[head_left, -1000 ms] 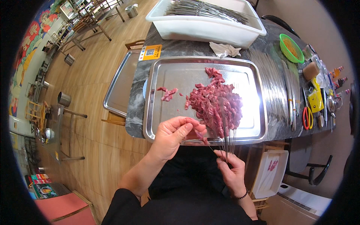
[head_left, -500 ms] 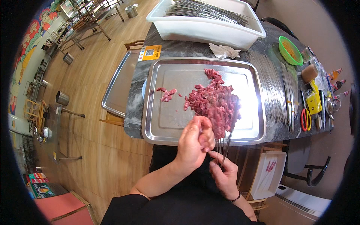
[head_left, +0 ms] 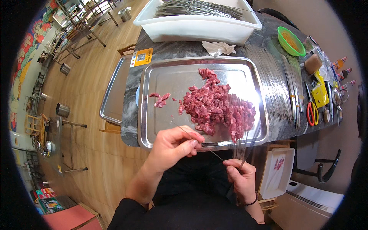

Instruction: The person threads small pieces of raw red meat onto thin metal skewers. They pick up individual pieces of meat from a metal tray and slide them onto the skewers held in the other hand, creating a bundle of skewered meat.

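Observation:
My left hand (head_left: 172, 147) pinches a thin metal skewer (head_left: 212, 152) between thumb and fingers. That skewer slants from above the left hand down to my right hand (head_left: 242, 180). My right hand is closed round the lower ends of a fanned bundle of metal skewers (head_left: 240, 149). Meat pieces (head_left: 242, 119) are threaded on the bundle's upper part, which is blurred and hangs over the tray. Behind it a heap of cut raw red meat (head_left: 205, 103) lies in the steel tray (head_left: 161, 122). Several loose bits (head_left: 161, 100) lie left of the heap.
A white tub (head_left: 199, 32) of skewers stands at the back beside a crumpled tissue (head_left: 218, 48). More skewers (head_left: 268, 80) lie right of the tray, then scissors (head_left: 312, 114) and a green basket (head_left: 290, 41). A white bin (head_left: 274, 184) with meat skewers stands lower right.
My left hand has moved left, away from the bundle, and a single skewer now shows stretched between both hands. The right hand and the bundle have shifted slightly right. The whole view has shifted a little.

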The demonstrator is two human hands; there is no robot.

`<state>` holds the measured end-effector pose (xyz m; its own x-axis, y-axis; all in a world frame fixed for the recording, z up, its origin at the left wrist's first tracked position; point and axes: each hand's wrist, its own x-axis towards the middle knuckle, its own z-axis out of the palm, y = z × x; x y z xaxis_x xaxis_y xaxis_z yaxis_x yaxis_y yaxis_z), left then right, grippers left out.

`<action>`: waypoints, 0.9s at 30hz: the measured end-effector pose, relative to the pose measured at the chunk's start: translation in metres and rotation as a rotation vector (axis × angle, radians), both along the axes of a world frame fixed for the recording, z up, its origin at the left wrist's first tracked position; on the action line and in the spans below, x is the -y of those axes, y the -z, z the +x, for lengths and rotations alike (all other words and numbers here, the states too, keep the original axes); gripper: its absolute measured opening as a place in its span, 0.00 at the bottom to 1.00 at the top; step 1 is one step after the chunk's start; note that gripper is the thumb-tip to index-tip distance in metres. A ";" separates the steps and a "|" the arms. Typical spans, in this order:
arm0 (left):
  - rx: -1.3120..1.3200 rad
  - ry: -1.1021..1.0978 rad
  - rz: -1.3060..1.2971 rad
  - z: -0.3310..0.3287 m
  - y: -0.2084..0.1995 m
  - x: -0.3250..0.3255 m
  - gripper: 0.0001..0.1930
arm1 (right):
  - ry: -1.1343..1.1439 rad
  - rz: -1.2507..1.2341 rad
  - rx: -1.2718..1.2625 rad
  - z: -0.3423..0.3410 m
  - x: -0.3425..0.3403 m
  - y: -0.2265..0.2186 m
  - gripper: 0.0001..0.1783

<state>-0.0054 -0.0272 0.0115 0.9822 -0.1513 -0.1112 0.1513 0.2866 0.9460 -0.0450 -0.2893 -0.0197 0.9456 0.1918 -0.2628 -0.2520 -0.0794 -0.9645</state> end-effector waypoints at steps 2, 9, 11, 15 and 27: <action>0.063 0.060 0.074 0.016 0.001 0.001 0.07 | 0.045 0.031 -0.052 -0.001 0.003 0.003 0.10; 0.673 -0.130 1.348 0.094 0.006 -0.001 0.08 | 0.145 -0.109 0.095 0.005 -0.002 0.001 0.12; 0.724 -0.149 1.469 0.096 0.014 -0.002 0.08 | 0.128 -0.136 0.113 0.005 -0.001 0.003 0.13; 0.279 -0.188 0.891 0.076 -0.001 -0.010 0.07 | 0.035 -0.199 0.222 0.005 -0.001 0.000 0.16; -0.020 -0.289 -0.314 0.030 0.010 0.006 0.14 | -0.026 -0.223 0.293 0.002 -0.013 -0.002 0.21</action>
<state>0.0242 -0.0329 0.0015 0.9873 0.1005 -0.1231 0.0398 0.5938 0.8036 -0.0427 -0.2759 -0.0180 0.9825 0.1851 -0.0199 0.0369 -0.2985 -0.9537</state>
